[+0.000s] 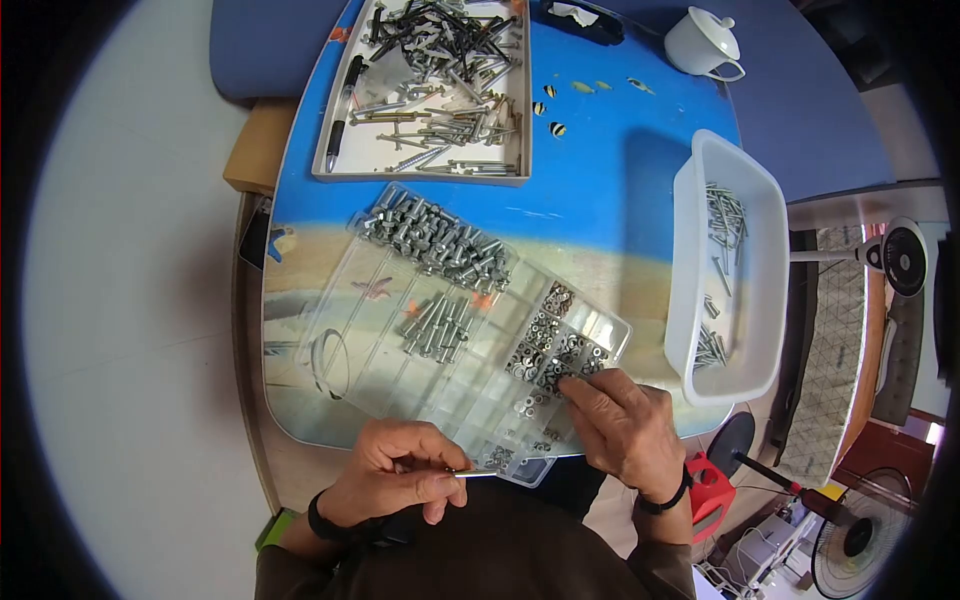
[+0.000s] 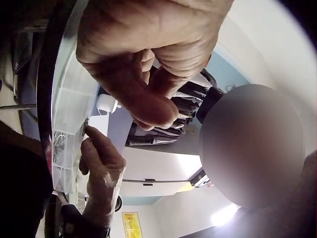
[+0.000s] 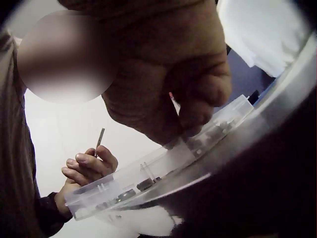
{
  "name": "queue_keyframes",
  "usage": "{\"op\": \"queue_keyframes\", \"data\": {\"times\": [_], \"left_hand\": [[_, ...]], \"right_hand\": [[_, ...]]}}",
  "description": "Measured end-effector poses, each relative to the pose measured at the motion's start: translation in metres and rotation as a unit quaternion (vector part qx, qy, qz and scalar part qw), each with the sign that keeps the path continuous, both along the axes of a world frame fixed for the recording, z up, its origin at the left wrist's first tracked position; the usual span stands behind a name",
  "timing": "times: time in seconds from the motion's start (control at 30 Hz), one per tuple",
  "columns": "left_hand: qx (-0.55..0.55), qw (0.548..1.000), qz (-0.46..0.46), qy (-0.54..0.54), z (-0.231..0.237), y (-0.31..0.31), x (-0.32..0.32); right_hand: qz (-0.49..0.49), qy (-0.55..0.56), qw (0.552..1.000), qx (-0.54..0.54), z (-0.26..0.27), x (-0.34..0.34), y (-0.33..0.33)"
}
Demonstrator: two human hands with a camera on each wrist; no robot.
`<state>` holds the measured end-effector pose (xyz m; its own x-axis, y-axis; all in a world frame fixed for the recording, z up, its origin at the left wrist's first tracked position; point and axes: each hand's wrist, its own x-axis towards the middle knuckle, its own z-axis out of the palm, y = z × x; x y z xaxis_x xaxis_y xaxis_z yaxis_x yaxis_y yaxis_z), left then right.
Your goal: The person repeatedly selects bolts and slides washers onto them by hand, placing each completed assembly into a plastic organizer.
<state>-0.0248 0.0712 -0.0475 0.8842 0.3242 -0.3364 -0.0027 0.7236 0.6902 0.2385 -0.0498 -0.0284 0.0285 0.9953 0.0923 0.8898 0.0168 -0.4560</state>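
Note:
In the head view my left hand point(image 1: 405, 475) pinches a thin metal bolt point(image 1: 474, 473) between thumb and fingers, its shaft pointing right, near the front edge of a clear divided organizer point(image 1: 480, 385). My right hand point(image 1: 625, 425) reaches into the organizer's right part, fingertips down among small nuts and washers point(image 1: 535, 340); whether it grips one is hidden. The right wrist view shows the bolt point(image 3: 100, 138) standing up from my left hand point(image 3: 91, 166). Hex bolts point(image 1: 435, 240) and longer bolts point(image 1: 437, 327) lie in the organizer's left part.
A shallow box point(image 1: 525, 120) of screws, black pieces and a pen point(image 1: 338, 130) stands at the back. On the right is a white plastic bin point(image 1: 683, 260) with loose bolts. A white lidded cup point(image 1: 700, 45) and a black case point(image 1: 580, 22) lie farther back.

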Motion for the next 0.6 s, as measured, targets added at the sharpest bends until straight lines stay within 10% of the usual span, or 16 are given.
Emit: {"op": "queue_keyframes", "data": {"times": [0.6], "left_hand": [[0.018, 1.0, -0.004, 0.009, -0.001, -0.003, 0.003]], "right_hand": [[-0.038, 0.032, 0.998, -0.042, 0.006, -0.006, 0.016]]}}
